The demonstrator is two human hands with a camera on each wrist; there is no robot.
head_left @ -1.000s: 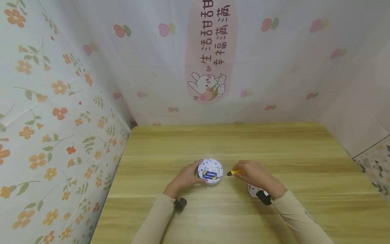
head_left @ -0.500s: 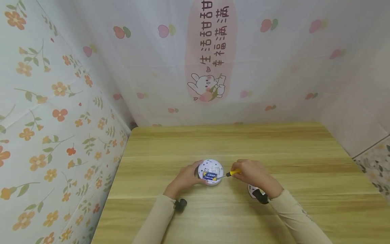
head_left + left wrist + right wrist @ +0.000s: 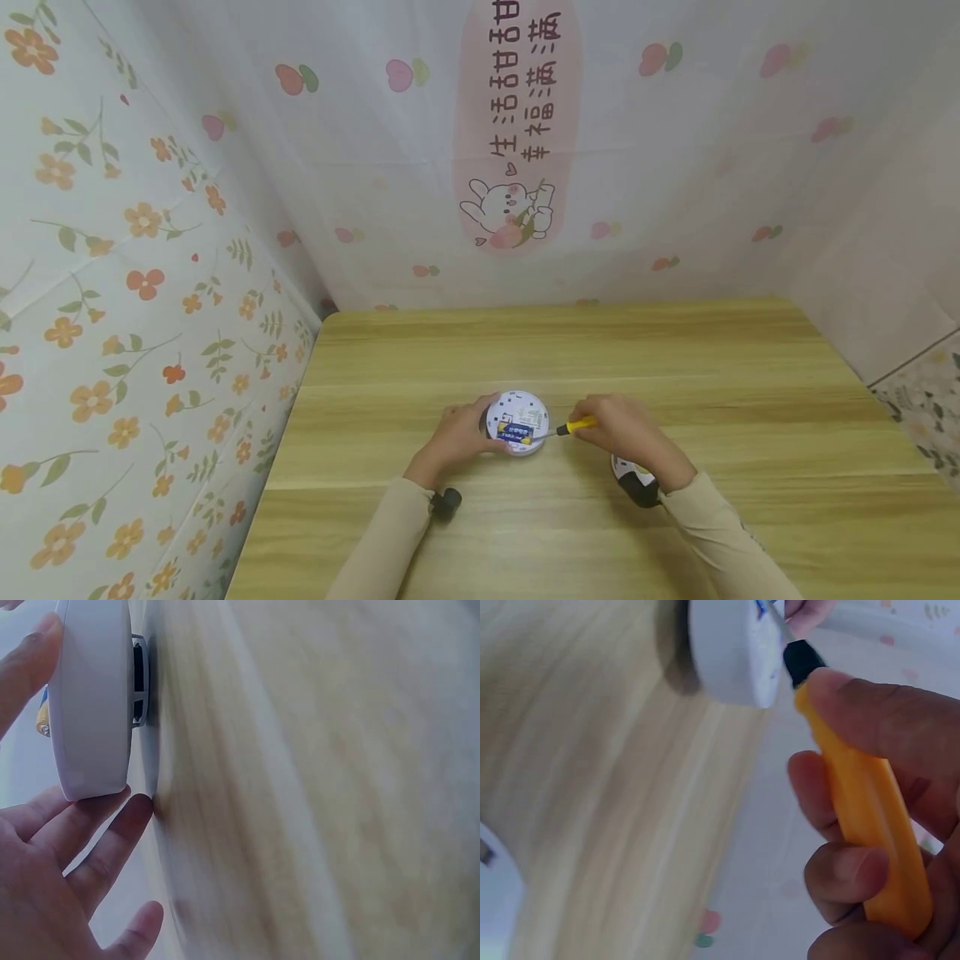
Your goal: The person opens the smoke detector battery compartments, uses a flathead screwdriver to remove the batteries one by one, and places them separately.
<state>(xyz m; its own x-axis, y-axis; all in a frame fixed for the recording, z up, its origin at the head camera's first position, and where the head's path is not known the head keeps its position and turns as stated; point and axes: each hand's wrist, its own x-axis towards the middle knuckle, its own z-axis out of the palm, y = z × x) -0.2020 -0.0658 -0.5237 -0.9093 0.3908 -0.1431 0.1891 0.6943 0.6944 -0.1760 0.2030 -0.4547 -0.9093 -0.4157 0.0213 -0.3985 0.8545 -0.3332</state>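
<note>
A round white device sits on the wooden table, its printed face up, with a blue and yellow battery on it. My left hand grips the device by its left side, thumb at the near edge; the left wrist view shows the device's white side wall between thumb and fingers. My right hand holds a screwdriver with a yellow handle, its metal tip at the battery's right end. In the right wrist view, fingers and thumb curl round the orange-yellow handle.
A second round white piece lies on the table, partly hidden under my right wrist and its black wrist camera. The wooden table ends at a patterned curtain behind, with a floral cloth along the left.
Both hands keep their holds. My right hand and wrist have shifted slightly, and the wrist camera now covers the second white piece differently. The device stays in place.
</note>
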